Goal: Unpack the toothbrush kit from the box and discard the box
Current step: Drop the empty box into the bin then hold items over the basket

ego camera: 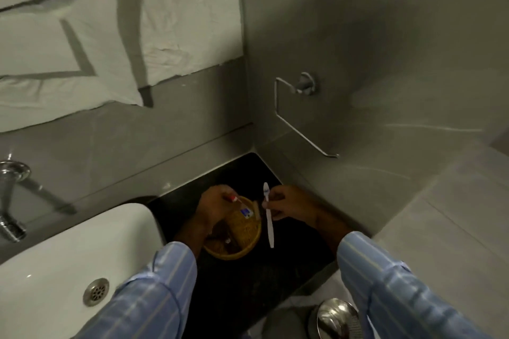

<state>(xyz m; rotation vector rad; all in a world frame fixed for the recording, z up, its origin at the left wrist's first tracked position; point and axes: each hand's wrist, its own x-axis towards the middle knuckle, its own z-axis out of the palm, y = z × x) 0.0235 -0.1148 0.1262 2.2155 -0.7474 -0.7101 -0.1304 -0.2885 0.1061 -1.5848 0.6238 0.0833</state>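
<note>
**Over the basket: toothbrush in one hand, small tube in the other**

Above the woven basket [249, 249], the right hand [292, 205] pinches a white toothbrush [268, 215] near its head, so the handle hangs down just beside the basket's right rim, bristle end up. The left hand [213, 205] is closed over the far side of the basket, its fingers gripping a small white tube with a red cap [234, 198]. A little packet with a blue label [246, 212] lies inside the basket, just under that hand, among darker items too dim to tell apart. No box can be made out.

Both forearms wear blue striped sleeves [385, 278]. The basket sits on a dark surface [248, 283] tucked into a corner of grey walls. Left of the basket is a white sink [68, 256] with a metal drain [96, 292]. Beyond the basket, on the right wall, hangs a bare wire paper holder [296, 115]. Nearer the person than the basket, a shiny metal lid [334, 316] shows at the bottom edge.
</note>
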